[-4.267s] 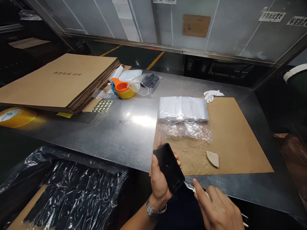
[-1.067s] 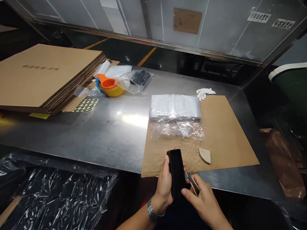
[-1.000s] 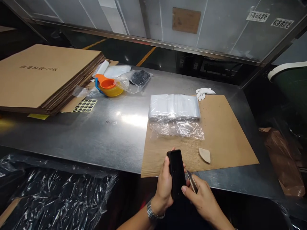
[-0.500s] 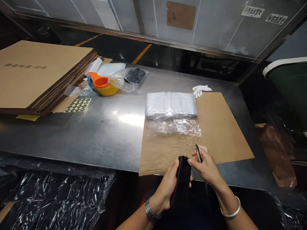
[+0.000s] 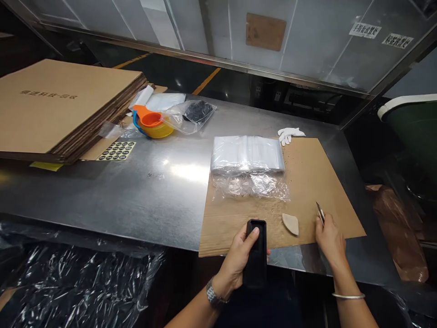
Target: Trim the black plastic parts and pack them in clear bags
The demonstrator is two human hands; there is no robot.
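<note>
My left hand (image 5: 237,257) is closed around a long black tray-like part (image 5: 256,262), its hollow side facing up and my thumb on its upper end. In my right hand (image 5: 330,237) is a slim knife (image 5: 320,213), its blade pointing up and away, held over the right part of a flat cardboard sheet (image 5: 307,182). Between the two hands lies a beige wedge-shaped pad (image 5: 290,224) with one curved edge. Farther back on the sheet rests a stack of clear plastic bags (image 5: 247,155), with a crumpled clear wrapper (image 5: 252,186) at its near side.
Stacked cardboard sheets (image 5: 78,109) stand at the left of the metal table (image 5: 153,182). Near them are a sticker sheet (image 5: 118,151), nested orange and yellow scoops (image 5: 155,125) and a bag with black contents (image 5: 198,111). A white glove (image 5: 289,135) lies behind the cardboard.
My right hand has moved away from the black part to the right with the knife. The black part has turned so its hollow shows, and the beige pad is now uncovered.
</note>
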